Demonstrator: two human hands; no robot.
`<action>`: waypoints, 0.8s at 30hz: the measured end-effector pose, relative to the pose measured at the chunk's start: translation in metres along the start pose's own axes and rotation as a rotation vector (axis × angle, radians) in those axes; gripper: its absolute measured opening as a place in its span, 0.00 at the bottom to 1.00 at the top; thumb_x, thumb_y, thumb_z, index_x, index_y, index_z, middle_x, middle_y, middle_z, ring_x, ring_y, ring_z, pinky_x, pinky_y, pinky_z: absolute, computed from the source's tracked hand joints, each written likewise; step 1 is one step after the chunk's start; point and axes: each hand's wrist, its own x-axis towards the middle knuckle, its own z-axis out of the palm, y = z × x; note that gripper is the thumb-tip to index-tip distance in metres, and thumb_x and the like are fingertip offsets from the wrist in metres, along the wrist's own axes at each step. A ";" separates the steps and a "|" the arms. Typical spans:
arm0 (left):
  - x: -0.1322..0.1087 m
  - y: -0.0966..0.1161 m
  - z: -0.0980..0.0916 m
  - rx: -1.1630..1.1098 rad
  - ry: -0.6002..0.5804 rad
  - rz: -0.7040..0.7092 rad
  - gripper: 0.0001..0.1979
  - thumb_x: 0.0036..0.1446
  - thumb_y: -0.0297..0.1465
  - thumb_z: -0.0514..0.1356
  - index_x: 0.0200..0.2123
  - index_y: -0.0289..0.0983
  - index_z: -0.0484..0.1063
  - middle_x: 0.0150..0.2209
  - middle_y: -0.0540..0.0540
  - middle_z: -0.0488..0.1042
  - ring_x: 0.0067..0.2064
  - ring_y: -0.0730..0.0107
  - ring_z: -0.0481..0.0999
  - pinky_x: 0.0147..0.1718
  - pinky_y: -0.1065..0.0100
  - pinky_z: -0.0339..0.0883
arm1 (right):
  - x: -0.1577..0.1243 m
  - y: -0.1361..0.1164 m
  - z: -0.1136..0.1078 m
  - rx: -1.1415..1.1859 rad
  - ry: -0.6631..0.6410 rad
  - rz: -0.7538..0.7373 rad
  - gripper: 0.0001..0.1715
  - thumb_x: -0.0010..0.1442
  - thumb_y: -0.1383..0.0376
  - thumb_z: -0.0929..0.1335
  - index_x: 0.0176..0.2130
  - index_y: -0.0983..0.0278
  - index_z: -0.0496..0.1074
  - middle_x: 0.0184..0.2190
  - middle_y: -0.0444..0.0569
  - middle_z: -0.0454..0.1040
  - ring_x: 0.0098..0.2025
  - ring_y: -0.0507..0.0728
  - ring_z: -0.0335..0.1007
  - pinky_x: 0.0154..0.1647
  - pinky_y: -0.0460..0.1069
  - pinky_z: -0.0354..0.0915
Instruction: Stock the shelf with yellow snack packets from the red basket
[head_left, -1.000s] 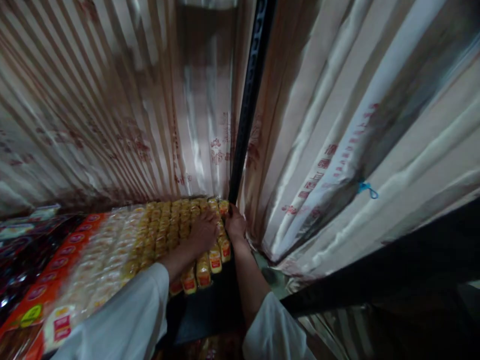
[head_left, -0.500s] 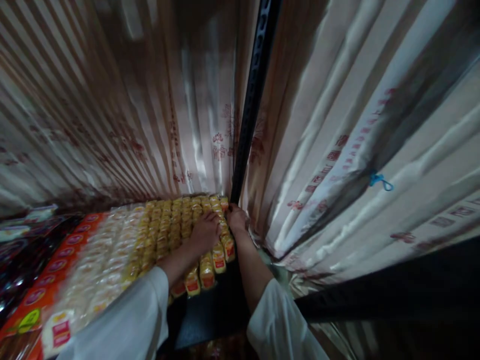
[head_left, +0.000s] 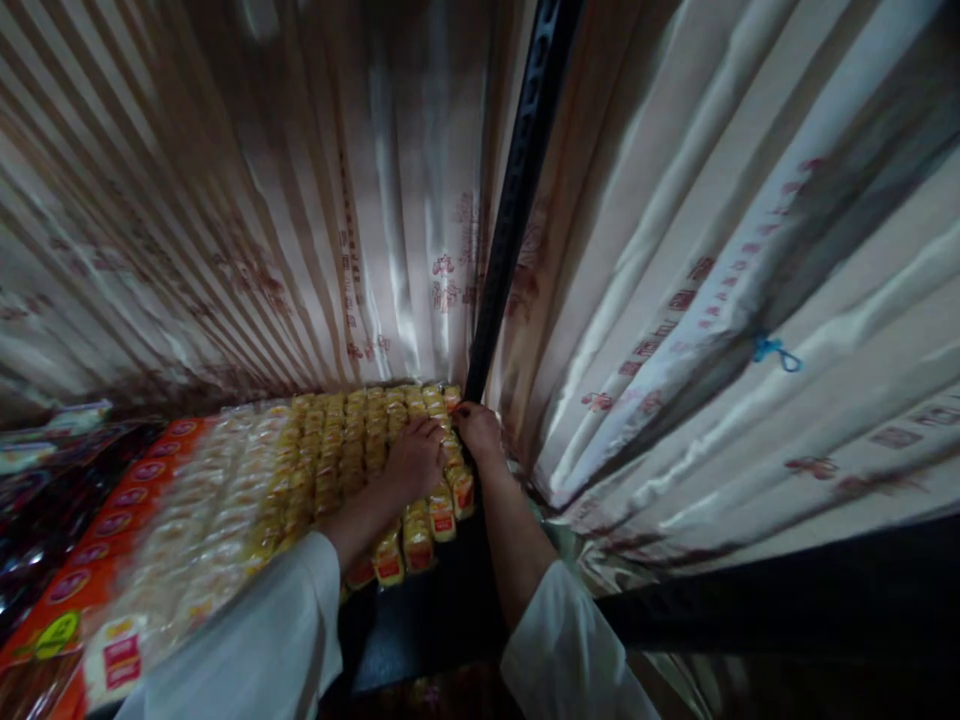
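Note:
Rows of small yellow wrapped packets (head_left: 349, 440), several with red labels on their front ends, stand close together on a dark shelf (head_left: 420, 630). My left hand (head_left: 417, 455) lies over the right-hand rows, its fingers stretched across the tops of the packets. At the back right corner, my right hand (head_left: 478, 430) has its fingers bent against the end packet (head_left: 452, 395) of the outermost row, close to a black post. Its fingertips are partly hidden, and the dim light blurs the contact.
A black slotted post (head_left: 517, 210) rises behind the packets. Pale printed curtains (head_left: 397, 200) hang at the back and right, with a blue tie (head_left: 777, 352). Clear-wrapped white packets (head_left: 217, 500), an orange strip (head_left: 112, 540) and dark shiny packages (head_left: 67, 500) lie to the left.
The view has shifted slightly. My right hand has bent its fingers more toward the back end packet, while my left hand stays over the rows.

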 end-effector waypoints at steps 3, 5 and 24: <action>0.001 -0.001 0.000 -0.010 0.012 0.005 0.15 0.58 0.27 0.51 0.47 0.33 0.70 0.54 0.40 0.70 0.57 0.61 0.65 0.60 0.57 0.55 | 0.004 0.004 -0.002 0.094 0.043 -0.037 0.13 0.58 0.66 0.65 0.40 0.63 0.77 0.39 0.50 0.79 0.42 0.54 0.74 0.43 0.44 0.65; 0.001 -0.001 0.001 -0.015 0.018 0.013 0.14 0.57 0.26 0.52 0.45 0.33 0.71 0.52 0.39 0.71 0.56 0.61 0.66 0.59 0.58 0.56 | 0.005 0.003 -0.001 0.159 0.088 -0.054 0.15 0.58 0.68 0.64 0.42 0.63 0.76 0.39 0.49 0.79 0.41 0.53 0.74 0.43 0.44 0.65; 0.001 0.015 -0.007 -0.002 0.068 0.011 0.18 0.57 0.26 0.51 0.50 0.30 0.67 0.55 0.35 0.68 0.61 0.58 0.61 0.60 0.54 0.56 | -0.007 -0.001 0.002 0.149 0.112 -0.001 0.15 0.59 0.68 0.62 0.37 0.64 0.79 0.38 0.52 0.80 0.40 0.55 0.75 0.43 0.45 0.65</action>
